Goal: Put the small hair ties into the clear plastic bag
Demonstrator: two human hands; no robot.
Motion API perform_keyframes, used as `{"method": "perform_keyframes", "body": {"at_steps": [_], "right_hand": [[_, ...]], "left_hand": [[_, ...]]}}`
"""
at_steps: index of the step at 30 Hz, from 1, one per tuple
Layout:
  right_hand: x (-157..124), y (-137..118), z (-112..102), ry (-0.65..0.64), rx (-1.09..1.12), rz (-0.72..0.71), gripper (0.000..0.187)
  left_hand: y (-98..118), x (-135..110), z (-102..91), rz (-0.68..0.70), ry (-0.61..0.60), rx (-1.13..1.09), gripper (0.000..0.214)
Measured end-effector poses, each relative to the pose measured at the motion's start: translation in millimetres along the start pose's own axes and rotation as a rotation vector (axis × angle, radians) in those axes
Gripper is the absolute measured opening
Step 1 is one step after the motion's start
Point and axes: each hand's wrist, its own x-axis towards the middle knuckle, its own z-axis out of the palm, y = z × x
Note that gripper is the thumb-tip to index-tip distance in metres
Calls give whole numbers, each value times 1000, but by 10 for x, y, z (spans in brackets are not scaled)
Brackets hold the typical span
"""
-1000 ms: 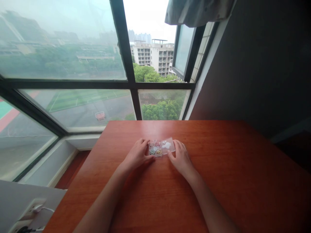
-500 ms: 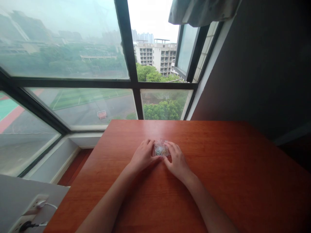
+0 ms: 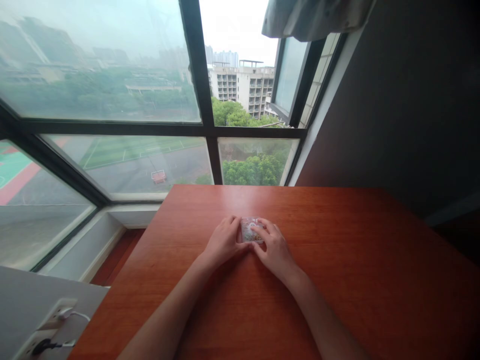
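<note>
A small flat clear plastic box (image 3: 246, 231) lies on the wooden table, between my two hands. Little coloured pieces show through it, too small to name. My left hand (image 3: 225, 240) grips its left side, fingers along the far left corner and thumb at the near edge. On the other side my right hand (image 3: 272, 245) holds the right edge, its thumb near the left thumb. One finger of that hand lies bent over the top of the box and hides part of it.
The reddish-brown table (image 3: 337, 240) reaches to a window (image 3: 131, 127) at the far side and left. A dark wall (image 3: 405, 100) stands at the right. Plugs sit in a wall socket (image 3: 56, 315) at the lower left, below table height.
A finger of my right hand has moved from the box's right edge onto its top. The top now looks flatter and more even. Both hands have otherwise stayed around the box.
</note>
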Motion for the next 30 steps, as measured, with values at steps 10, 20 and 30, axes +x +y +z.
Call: {"method": "perform_keyframes", "body": {"at_steps": [10,20,30], "right_hand": [[18,161,-108,-107,46,-42,48],[13,151,-159,-151,106,-87,48],[21,142,-182,-148,95,-124,44]], "left_hand": [[-18,-5,-2,97,-7,-41,52],[-60,-4,-41,155,-117,-57,82],[-10,6,-61,162,-128,-105,76]]}}
